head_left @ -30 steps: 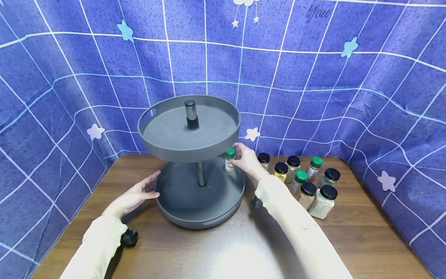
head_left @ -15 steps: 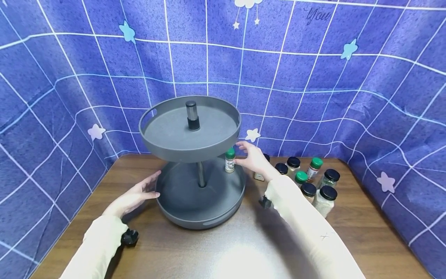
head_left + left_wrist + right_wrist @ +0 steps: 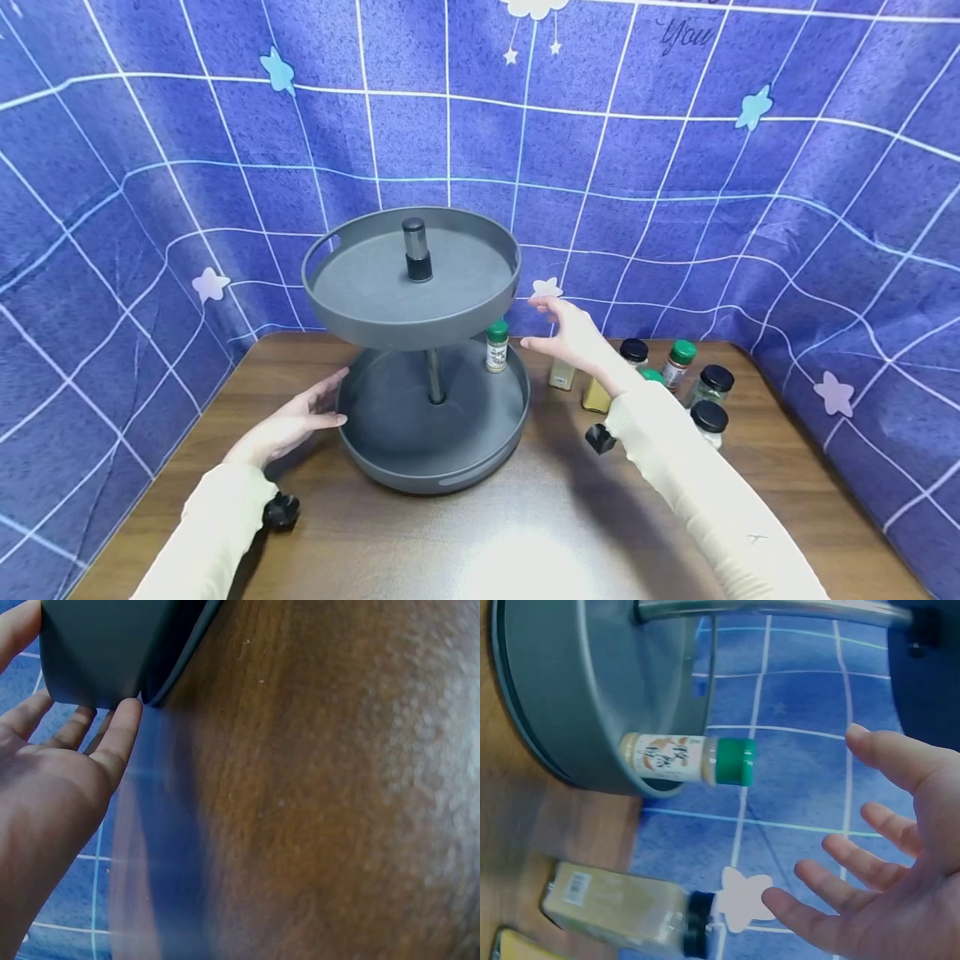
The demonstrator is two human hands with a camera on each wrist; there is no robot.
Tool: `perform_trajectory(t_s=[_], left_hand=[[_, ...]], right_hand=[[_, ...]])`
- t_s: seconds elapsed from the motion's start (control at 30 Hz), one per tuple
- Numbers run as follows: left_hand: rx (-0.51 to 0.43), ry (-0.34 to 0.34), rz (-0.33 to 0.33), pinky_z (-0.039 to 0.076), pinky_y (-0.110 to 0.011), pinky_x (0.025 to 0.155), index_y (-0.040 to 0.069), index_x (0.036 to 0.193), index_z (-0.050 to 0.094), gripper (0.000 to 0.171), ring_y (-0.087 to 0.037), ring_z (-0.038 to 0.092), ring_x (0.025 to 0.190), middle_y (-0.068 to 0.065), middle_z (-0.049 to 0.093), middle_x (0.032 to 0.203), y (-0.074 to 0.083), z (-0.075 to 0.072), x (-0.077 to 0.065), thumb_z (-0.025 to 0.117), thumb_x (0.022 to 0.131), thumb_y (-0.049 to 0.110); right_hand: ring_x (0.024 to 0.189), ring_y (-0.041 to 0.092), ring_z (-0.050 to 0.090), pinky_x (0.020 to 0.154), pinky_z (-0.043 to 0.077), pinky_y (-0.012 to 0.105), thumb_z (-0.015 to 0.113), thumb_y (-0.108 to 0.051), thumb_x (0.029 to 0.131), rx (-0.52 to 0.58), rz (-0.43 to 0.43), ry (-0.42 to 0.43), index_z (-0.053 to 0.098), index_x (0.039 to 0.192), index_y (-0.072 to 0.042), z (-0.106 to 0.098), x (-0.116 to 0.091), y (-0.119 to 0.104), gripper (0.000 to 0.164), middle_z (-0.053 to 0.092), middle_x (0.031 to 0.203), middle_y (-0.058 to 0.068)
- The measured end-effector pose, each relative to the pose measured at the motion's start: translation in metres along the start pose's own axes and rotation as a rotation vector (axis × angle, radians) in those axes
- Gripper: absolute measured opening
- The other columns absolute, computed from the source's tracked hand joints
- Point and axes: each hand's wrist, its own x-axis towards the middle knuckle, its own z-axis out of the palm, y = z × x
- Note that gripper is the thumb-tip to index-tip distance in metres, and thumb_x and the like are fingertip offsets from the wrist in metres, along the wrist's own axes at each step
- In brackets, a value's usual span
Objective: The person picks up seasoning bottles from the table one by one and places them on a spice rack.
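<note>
While resting left hand [image 3: 288,423] loosely spread against lower tray [image 3: 397,425], perhaps to steady it, held right hand [image 3: 579,340] wide and empty, near jar [image 3: 497,356] standing upright inside.

Two-tier gray round organizer [image 3: 412,332], upright, metal center post [image 3: 435,379]; left hand [image 3: 288,423] touches lower tier [image 3: 397,442] side. Small spice bottle [image 3: 497,353], green cap on, white label, stands upright in lower tier, toward right rim; right hand [image 3: 577,337] near it, apart.
</note>
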Motion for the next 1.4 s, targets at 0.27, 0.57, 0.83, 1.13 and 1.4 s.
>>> perform_trajectory(t_s=[0.27,0.57,0.83,1.13,1.4], left_hand=[[-0.003,-0.009,-0.007,0.005,-0.059,0.108,0.009,0.152,0.006,0.084,-0.041,-0.004,0.142,-0.013,-0.002,0.159,-0.003,0.003,0.003,0.062,0.089,0.006],[-0.006,-0.009,-0.006,0.005,-0.059,0.108,0.008,0.152,0.006,0.085,-0.041,-0.004,0.142,-0.014,-0.003,0.158,-0.004,0.002,0.003,0.062,0.088,0.006],[-0.008,-0.010,-0.001,0.003,-0.060,0.108,0.007,0.152,0.005,0.086,-0.041,-0.005,0.142,-0.014,-0.003,0.158,-0.004,0.002,0.003,0.063,0.088,0.005],[-0.004,-0.002,-0.009,0.002,-0.063,0.108,0.005,0.152,0.005,0.085,-0.044,-0.005,0.141,-0.017,-0.004,0.158,-0.003,0.002,0.001,0.062,0.088,0.005],[-0.023,0.010,0.011,0.001,-0.063,0.107,0.004,0.151,0.005,0.085,-0.044,-0.004,0.140,-0.019,-0.005,0.157,-0.003,0.001,0.000,0.061,0.088,0.003]], right_hand=[[0.119,0.032,0.053,0.100,0.040,0.047,0.076,-0.027,0.078,-0.039,0.024,-0.015,0.052,0.131,-0.012,-0.029,-0.021,-0.004,0.061,0.054,0.134,0.010],[0.120,0.033,0.052,0.095,0.044,0.048,0.074,-0.031,0.080,-0.051,0.023,-0.004,0.051,0.133,-0.013,-0.057,-0.048,-0.005,0.060,0.054,0.134,0.010],[0.120,0.032,0.052,0.092,0.045,0.048,0.073,-0.031,0.082,-0.068,0.020,0.020,0.050,0.133,-0.014,-0.087,-0.073,-0.006,0.059,0.055,0.133,0.009],[0.121,0.035,0.050,0.094,0.041,0.053,0.073,-0.033,0.083,-0.073,0.077,0.064,0.049,0.134,-0.015,-0.113,-0.102,0.002,0.059,0.054,0.132,0.010],[0.109,0.029,0.058,0.089,0.045,0.040,0.074,-0.031,0.082,-0.121,0.091,0.109,0.050,0.134,-0.016,-0.120,-0.127,0.023,0.059,0.058,0.126,0.013]])
